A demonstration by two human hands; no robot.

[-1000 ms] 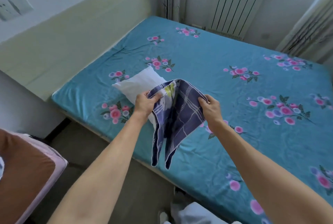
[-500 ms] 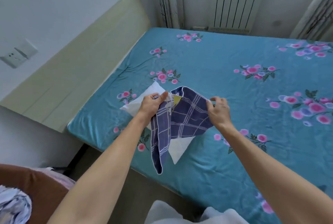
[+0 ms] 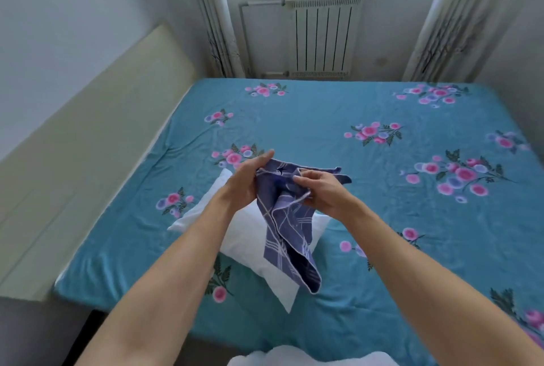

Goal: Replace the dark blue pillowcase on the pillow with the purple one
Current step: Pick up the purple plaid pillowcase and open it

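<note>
Head view shows the pillow lying bare and white on the bed, so the dark blue cover looks already off. Both hands hold a purple checked pillowcase in the air just above the pillow: the left hand closes its grip on the top edge, and the right hand pinches a fold beside it, the rest hanging below. Finding the opening and sliding the pillow in are left.

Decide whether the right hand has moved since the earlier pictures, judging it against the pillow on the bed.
Yes. The right hand has moved toward the left hand, bunching the pillowcase; it now sits above the white pillow instead of beyond its right edge.
</note>
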